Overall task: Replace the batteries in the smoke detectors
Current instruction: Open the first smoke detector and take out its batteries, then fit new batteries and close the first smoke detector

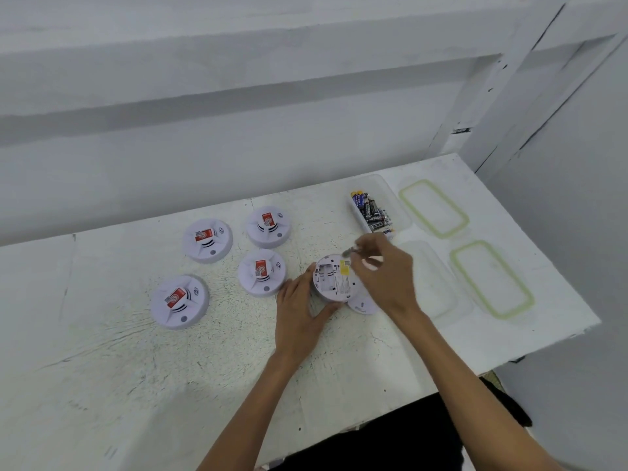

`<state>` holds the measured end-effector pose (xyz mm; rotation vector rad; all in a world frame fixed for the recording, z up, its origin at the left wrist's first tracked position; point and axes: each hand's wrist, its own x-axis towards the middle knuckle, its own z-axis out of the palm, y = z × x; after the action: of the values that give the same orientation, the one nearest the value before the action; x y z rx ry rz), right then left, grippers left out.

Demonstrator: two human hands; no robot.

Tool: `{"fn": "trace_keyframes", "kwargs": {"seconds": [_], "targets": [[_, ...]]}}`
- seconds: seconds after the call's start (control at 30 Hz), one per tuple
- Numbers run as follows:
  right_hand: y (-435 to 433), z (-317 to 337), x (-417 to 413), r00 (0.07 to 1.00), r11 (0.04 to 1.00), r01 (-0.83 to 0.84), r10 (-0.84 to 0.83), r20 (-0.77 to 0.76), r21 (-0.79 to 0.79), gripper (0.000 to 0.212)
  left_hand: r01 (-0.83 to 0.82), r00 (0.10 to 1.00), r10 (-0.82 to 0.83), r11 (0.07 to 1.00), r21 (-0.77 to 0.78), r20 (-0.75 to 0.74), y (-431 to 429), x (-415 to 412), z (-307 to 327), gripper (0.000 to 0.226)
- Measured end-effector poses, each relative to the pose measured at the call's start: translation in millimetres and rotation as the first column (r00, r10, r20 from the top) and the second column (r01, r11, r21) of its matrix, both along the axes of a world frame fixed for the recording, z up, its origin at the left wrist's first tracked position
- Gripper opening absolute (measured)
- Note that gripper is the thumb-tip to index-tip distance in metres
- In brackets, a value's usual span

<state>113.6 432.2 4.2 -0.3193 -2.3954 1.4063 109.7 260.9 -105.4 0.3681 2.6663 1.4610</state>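
- The right hand (pixel 380 266), grip pinched on a blurred battery (pixel 350 252), hovered just above the upturned detector (pixel 334 278).
- The left hand (pixel 299 300), grip clasping the detector's rim, held it tilted over the desk (pixel 204 368).
- Likely failures: the battery seated reversed, or dropped if the detector rocked.
- The battery's long axis ran roughly left-right; its ends were unreadable.

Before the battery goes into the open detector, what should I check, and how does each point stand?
1. Detector steadied: left hand grips the upturned detector on the table. Ok.
2. Battery bay faces up; cover lies beside it. Ok.
3. Battery in hand: right hand pinches a battery over the detector. Ok.
4. Battery polarity against the bay: blurred. Cannot tell.
5. Bay free of old cells: cannot tell.
6. Spares: spare batteries in the open box. Ok.
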Motion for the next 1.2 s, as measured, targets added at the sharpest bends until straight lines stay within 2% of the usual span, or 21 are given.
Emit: {"fn": "trace_keyframes", "kwargs": {"seconds": [0.1, 0.23, 0.33, 0.5, 0.63, 0.87, 1.0, 1.13, 1.2], "targets": [[35.6, 12.0, 6.6, 0.985, 0.985, 0.169, -0.17, -0.012, -0.037, 0.017, -0.012, 1.0, 0.012, 1.0, 0.015, 0.017, 0.0, 1.7, 2.1, 0.089], [79.2, 2.4, 16.3, 0.94, 0.948, 0.31, -0.316, 0.127, 0.066, 0.018, -0.022, 1.0, 0.022, 1.0, 0.012, 0.018, -1.1, 2.3, 1.9, 0.089], [94.3, -12.3, 22.8, 0.938, 0.958, 0.228, -0.264, 0.225, 0.174, 0.015, -0.018, 1.0, 0.017, 1.0, 0.015, 0.024, 0.0, 1.0, 2.5, 0.088], [99.7, -34.6, 23.9, 0.903, 0.95, 0.058, -0.18, 0.389, 0.306, 0.027, -0.007, 0.999, 0.007, 1.0, 0.004, 0.037, 0.2, 0.0, 3.7, 0.089], [100.5, -42.1, 21.2, 0.87, 0.964, 0.052, -0.172, 0.461, 0.261, 0.031, -0.002, 0.999, 0.002, 1.0, 0.006, 0.046, 0.2, -0.2, 3.6, 0.089], [101.2, -45.1, 18.8, 0.874, 0.937, 0.075, -0.226, 0.43, 0.34, 0.014, -0.001, 0.999, 0.0, 1.0, 0.017, 0.046, 0.6, 0.1, 2.2, 0.089], [96.4, -30.6, 13.3, 0.914, 0.923, 0.131, -0.254, 0.317, 0.361, 0.009, -0.009, 0.999, 0.008, 1.0, 0.018, 0.05, 0.8, 1.0, 4.4, 0.09], [87.2, -10.9, 1.0, 0.942, 0.911, 0.203, -0.281, 0.182, 0.358, 0.016, -0.024, 0.999, 0.022, 0.999, 0.028, 0.048, 1.2, 3.2, 9.1, 0.087], [85.3, -5.2, -10.3, 0.958, 0.909, 0.188, -0.253, 0.135, 0.372, 0.014, -0.026, 0.998, 0.024, 0.999, 0.029, 0.055, 1.6, 3.6, 11.1, 0.089]]}}
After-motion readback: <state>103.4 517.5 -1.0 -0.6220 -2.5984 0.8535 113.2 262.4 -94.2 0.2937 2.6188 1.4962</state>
